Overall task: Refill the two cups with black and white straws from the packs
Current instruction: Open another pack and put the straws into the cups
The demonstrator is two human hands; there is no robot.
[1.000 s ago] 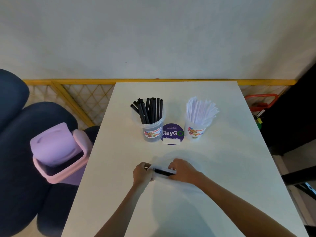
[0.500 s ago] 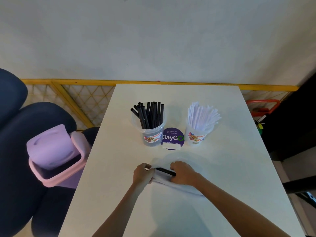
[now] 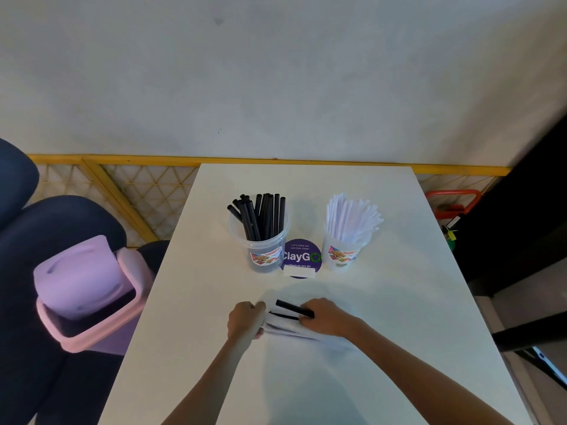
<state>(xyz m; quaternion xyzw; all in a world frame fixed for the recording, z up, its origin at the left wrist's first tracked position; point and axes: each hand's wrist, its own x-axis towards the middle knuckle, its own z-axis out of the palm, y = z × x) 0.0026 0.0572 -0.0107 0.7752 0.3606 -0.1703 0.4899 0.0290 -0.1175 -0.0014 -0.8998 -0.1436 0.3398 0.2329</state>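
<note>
Black left, white right
The left cup [image 3: 259,261] holds upright black straws [image 3: 261,214], the right cup [image 3: 340,257] white straws [image 3: 349,214]; crumpled clear pack [image 3: 285,326] lies nearer.

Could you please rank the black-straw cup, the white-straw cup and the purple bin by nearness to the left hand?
1. black-straw cup, just ahead
2. white-straw cup, ahead to the right
3. purple bin, far to the left

A white surface [image 3: 399,302] stands against a pale grey wall [image 3: 276,72]. On it sits a round purple sign [image 3: 302,256] reading "ClayGo", with a white strip along its near edge. Left of the surface, a lilac bin [image 3: 82,289] with a tilted swing lid rests on dark blue seating [image 3: 46,222]. A yellow lattice rail [image 3: 147,179] runs along the wall's foot, and a red frame [image 3: 451,199] shows at the right
</note>
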